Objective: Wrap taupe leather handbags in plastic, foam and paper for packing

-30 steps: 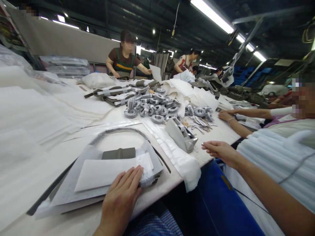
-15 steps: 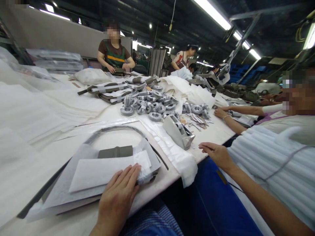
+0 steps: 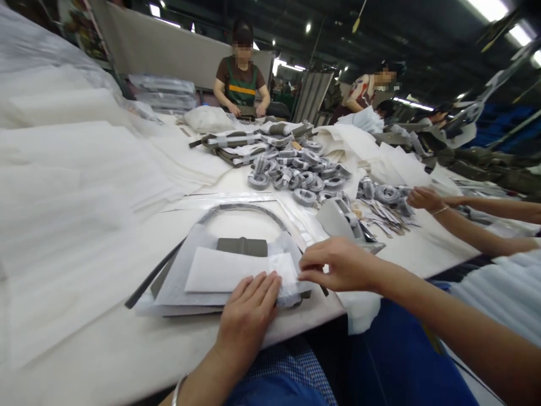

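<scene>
A flat olive-grey bag [image 3: 242,247] lies on the white table in thin white wrapping paper [image 3: 177,282], its plastic-wrapped handle [image 3: 240,207] arching away from me. On top is a white foam sheet [image 3: 226,273] with a clear plastic piece at its right end. My left hand [image 3: 249,310] rests flat on the sheet's near edge, fingers stretched out. My right hand [image 3: 333,264] hovers at the bag's right edge, thumb and fingers curled into a pinch; anything between the fingertips is too small to make out. Just behind it stands a grey tape dispenser [image 3: 338,219].
Several wrapped grey coils [image 3: 304,177] and loose tags [image 3: 382,215] lie beyond the bag. White sheets [image 3: 84,186] are stacked at the left. A co-worker's hands [image 3: 426,198] are at the right; another person [image 3: 242,84] works across the table.
My right hand has moved from beside the tape dispenser to the right edge of the wrapped bag. My left hand stays on the foam sheet. The view has turned left.
</scene>
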A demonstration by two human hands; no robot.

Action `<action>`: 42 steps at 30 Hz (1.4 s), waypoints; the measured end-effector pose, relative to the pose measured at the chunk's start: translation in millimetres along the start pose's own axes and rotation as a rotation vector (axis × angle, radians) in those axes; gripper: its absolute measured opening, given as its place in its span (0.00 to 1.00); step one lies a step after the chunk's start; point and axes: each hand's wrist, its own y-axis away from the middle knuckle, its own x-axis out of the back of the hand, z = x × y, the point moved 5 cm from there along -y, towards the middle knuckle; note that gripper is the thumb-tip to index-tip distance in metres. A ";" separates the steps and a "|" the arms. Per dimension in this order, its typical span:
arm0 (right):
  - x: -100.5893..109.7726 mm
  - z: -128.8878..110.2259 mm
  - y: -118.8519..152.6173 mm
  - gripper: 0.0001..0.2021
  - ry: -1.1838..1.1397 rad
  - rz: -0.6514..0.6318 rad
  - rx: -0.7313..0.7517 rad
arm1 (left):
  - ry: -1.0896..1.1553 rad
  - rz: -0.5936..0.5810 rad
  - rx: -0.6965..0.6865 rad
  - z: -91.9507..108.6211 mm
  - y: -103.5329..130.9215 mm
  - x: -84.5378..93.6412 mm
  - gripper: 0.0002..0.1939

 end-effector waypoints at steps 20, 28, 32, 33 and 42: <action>-40.3 0.0 -116.3 0.07 0.470 -0.677 0.110 | 0.080 -0.014 0.044 1.7 -5.5 4.5 0.20; -33.9 -2.9 -118.5 0.11 0.524 -0.540 0.202 | 0.105 0.032 0.074 2.6 -2.2 -1.0 0.15; -32.4 13.7 -122.9 0.23 0.530 -0.458 0.147 | 0.102 0.044 0.067 3.3 -2.4 -0.9 0.15; -33.1 19.5 -124.2 0.25 0.504 -0.450 0.132 | 0.102 0.051 0.067 3.3 -2.6 -0.6 0.15; -44.9 83.0 -137.6 0.20 0.150 -0.410 -0.112 | 0.083 0.060 0.079 5.3 -3.4 0.6 0.13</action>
